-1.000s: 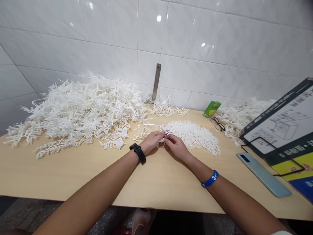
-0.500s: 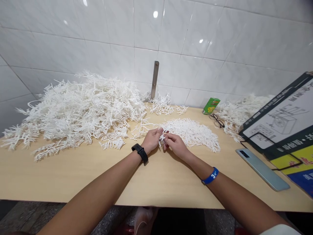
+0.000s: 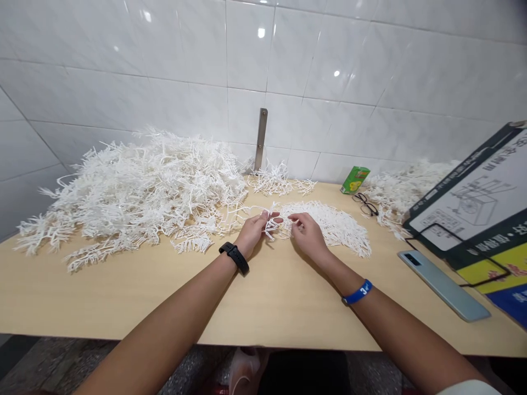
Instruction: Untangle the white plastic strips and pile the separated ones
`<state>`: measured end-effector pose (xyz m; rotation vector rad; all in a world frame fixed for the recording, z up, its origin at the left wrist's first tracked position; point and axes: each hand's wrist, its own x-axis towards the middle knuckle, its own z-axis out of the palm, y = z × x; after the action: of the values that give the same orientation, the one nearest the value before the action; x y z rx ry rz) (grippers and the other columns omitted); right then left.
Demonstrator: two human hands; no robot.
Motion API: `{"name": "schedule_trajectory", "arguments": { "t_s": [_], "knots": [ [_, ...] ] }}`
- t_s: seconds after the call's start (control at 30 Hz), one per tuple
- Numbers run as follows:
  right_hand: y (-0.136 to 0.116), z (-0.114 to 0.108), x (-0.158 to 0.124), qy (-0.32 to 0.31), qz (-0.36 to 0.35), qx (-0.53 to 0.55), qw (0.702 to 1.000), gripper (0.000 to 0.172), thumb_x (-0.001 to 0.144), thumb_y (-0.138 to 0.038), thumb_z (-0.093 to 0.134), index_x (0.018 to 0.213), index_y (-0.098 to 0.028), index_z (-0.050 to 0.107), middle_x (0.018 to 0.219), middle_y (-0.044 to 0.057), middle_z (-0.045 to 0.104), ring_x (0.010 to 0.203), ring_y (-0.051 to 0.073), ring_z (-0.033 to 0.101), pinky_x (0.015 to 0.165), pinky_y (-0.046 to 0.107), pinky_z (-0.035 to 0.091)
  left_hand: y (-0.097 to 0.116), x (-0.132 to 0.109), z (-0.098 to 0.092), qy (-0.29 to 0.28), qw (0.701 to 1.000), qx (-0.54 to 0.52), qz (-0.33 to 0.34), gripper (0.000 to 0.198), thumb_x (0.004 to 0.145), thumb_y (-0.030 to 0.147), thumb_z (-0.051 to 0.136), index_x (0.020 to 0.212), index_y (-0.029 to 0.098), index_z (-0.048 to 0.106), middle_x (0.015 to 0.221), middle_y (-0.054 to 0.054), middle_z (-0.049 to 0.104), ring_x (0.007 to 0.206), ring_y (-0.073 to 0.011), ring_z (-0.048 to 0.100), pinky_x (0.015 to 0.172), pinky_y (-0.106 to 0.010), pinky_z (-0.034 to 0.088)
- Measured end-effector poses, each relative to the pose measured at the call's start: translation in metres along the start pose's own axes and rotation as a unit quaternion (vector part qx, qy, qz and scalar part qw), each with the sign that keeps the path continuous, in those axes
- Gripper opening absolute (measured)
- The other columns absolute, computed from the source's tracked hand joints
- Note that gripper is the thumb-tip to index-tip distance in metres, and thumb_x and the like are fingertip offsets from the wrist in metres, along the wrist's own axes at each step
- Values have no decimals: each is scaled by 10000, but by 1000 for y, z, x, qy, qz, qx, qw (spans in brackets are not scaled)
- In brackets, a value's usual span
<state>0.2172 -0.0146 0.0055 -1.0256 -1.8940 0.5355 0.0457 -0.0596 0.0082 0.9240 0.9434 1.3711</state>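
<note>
My left hand (image 3: 254,235) pinches a white sprig (image 3: 270,226); my right hand (image 3: 308,237) hovers open just beside it, above a flat white pile (image 3: 329,230) on the tabletop (image 3: 123,302). A light pinch suits these fine branches.

Glossy white tile wall (image 3: 123,71), steel bracket (image 3: 260,140) on it; pale wooden tabletop (image 3: 123,302); speckled stone floor (image 3: 49,365) below.

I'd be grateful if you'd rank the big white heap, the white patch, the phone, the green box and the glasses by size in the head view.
1. big white heap
2. white patch
3. phone
4. green box and glasses look alike, so unranked
</note>
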Motion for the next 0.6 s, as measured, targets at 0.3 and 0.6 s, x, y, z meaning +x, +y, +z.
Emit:
{"name": "schedule_trajectory", "arguments": {
  "t_s": [0.3, 0.6],
  "knots": [
    [-13, 7, -10, -116, 23, 164, 979, 259, 886, -402, 525, 827, -187, 656, 857, 57, 664, 817, 196, 587, 746, 313, 441, -11, 6, -4, -43, 984, 160, 67, 526, 789, 630, 593, 804, 118, 713, 830, -91, 707, 840, -216, 612, 835, -352, 450],
    [-10, 14, -10, -167, 72, 174, 968, 268, 825, -389, 554, 649, -187, 564, 626, -4, 543, 625, 144, 483, 619, 285, 374, -7, 0, 0, -65, 972, 197, 110, 477, 831, 585, 552, 817, 133, 702, 847, -85, 700, 874, -219, 613, 851, -332, 444]
  ]
}}
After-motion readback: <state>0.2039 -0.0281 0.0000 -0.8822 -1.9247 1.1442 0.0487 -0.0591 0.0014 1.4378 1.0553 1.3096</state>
